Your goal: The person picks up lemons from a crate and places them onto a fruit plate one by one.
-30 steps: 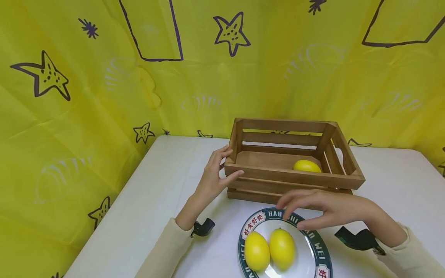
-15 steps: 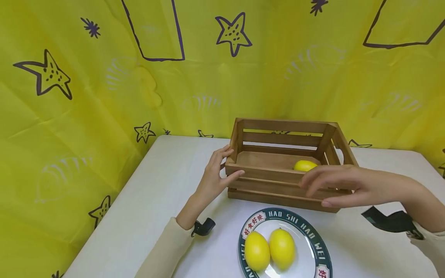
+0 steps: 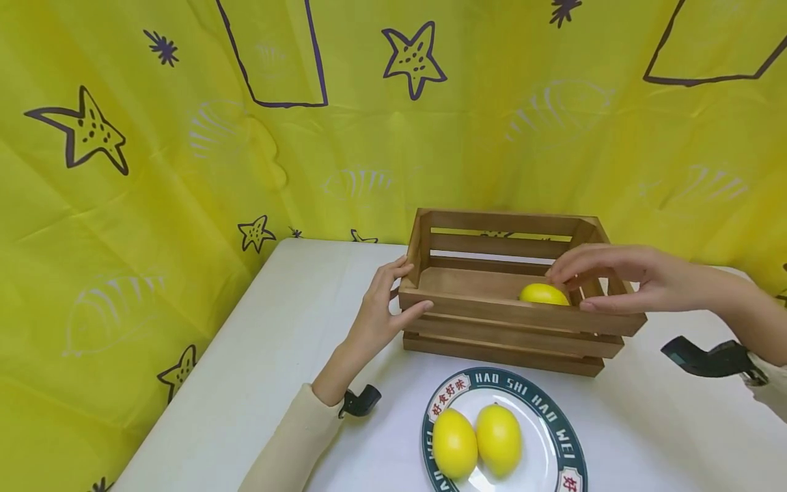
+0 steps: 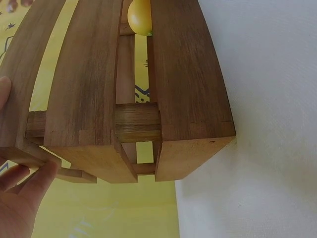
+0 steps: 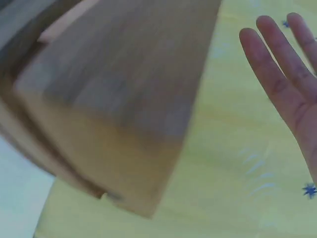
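Note:
In the head view a slatted wooden crate point(image 3: 492, 314) stands on the table, a yellow lemon point(image 3: 544, 294) lying inside near its right end. My left hand point(image 3: 381, 307) grips the crate's left end, thumb on the front slat and fingers at the side. The left wrist view shows the left fingers and thumb point(image 4: 42, 181) pinching the top slat. Over the crate's right end hovers my right hand point(image 3: 633, 279), fingers apart and slightly bent, beside the lemon and holding nothing. In the right wrist view its fingers point(image 5: 280, 79) are spread next to the crate's blurred corner point(image 5: 114, 124).
A white plate with a dark green lettered rim point(image 3: 556, 417) sits in front of the crate. Two lemons rest on it, one left point(image 3: 455, 444) and one right point(image 3: 499, 441), side by side. Behind the white table point(image 3: 246, 383) hangs a yellow patterned cloth point(image 3: 344, 150).
My right hand has moved from above the plate up and to the right, across the crate's front, to over its right end. The left hand has stayed on the crate.

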Action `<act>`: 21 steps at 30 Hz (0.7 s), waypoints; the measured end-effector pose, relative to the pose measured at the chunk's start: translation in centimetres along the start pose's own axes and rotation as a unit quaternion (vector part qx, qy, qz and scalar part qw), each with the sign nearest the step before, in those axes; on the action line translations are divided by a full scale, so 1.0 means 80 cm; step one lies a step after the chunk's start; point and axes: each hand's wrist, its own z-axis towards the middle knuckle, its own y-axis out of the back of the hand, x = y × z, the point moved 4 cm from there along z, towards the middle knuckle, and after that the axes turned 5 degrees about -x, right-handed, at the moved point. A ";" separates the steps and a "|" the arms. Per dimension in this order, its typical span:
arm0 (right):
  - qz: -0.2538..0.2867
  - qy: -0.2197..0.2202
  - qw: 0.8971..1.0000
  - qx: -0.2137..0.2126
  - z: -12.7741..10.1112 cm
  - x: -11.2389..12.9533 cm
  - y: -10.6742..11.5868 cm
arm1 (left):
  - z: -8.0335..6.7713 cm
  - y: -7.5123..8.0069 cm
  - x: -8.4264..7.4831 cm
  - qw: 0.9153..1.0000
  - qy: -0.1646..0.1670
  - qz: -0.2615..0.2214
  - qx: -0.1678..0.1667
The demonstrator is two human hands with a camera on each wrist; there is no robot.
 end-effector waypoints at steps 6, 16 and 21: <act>0.010 -0.023 0.999 0.031 -0.003 -0.026 0.012 | 0.001 0.000 -0.001 1.000 0.003 -0.003 0.003; 0.102 -0.073 0.988 0.090 -0.007 -0.069 0.023 | 0.005 -0.010 -0.003 1.000 0.005 -0.012 0.013; 0.107 -0.137 0.979 0.107 0.010 -0.091 0.021 | 0.001 -0.002 -0.001 1.000 0.014 0.003 0.001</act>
